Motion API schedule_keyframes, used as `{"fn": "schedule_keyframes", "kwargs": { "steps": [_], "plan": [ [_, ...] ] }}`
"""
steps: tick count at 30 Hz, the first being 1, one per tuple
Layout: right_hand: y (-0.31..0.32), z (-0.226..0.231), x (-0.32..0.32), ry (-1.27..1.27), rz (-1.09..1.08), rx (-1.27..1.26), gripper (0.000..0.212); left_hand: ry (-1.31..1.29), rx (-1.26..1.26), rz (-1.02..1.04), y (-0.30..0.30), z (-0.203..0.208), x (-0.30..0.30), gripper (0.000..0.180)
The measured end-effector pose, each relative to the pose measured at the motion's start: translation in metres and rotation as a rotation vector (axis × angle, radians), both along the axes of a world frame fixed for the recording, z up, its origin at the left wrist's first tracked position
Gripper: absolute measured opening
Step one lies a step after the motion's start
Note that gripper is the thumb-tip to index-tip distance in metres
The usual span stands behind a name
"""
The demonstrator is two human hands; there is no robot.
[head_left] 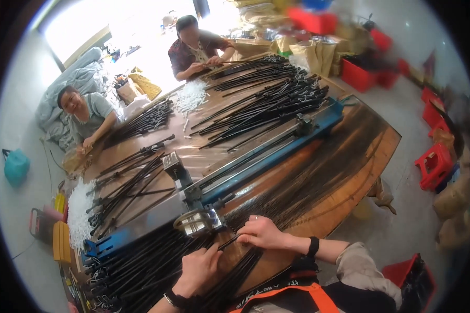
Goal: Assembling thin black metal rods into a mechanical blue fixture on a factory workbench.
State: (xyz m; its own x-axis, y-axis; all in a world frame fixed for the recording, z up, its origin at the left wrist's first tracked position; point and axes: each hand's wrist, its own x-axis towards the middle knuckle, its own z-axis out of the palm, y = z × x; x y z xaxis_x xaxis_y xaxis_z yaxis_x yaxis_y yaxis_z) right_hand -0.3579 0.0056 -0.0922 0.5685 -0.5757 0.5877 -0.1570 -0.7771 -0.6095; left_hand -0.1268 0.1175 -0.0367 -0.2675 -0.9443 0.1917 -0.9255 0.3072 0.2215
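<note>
My right hand (263, 233), with a ring and a black wristband, is closed on a thin black rod (228, 242) just in front of the metal machine head. The fingers of my left hand (199, 266) close on the same rod from the other side. Right above both hands is the shiny metal block (196, 223) of a bench machine, fixed on a long blue rail (269, 169) that crosses the table at a slant. Under and beside my left hand lies a thick bundle of black rods (146, 268), many with white cord at their ends.
More black rods (266, 107) lie across the wooden table (371, 151). White small pieces are heaped at its left (81, 214) and far edges. Two people sit at the far side, one handling a rod. Red stools (434, 166) and sacks stand on the right.
</note>
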Motion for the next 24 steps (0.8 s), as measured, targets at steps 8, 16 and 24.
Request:
{"fn": "schedule_keyframes", "kwargs": {
  "steps": [8, 16, 24],
  "plan": [
    [-0.001, 0.006, -0.004, 0.093, 0.083, -0.138, 0.020, 0.103, 0.107, -0.038, 0.008, -0.002, -0.001, 0.022],
    [0.005, 0.021, 0.005, 0.275, 0.111, -0.168, 0.033, 0.098, 0.367, 0.054, 0.008, 0.014, -0.009, 0.024],
    [0.001, 0.015, -0.003, 0.308, 0.177, -0.149, 0.033, 0.339, 0.522, 0.109, -0.003, 0.040, -0.005, 0.032]
  ]
}}
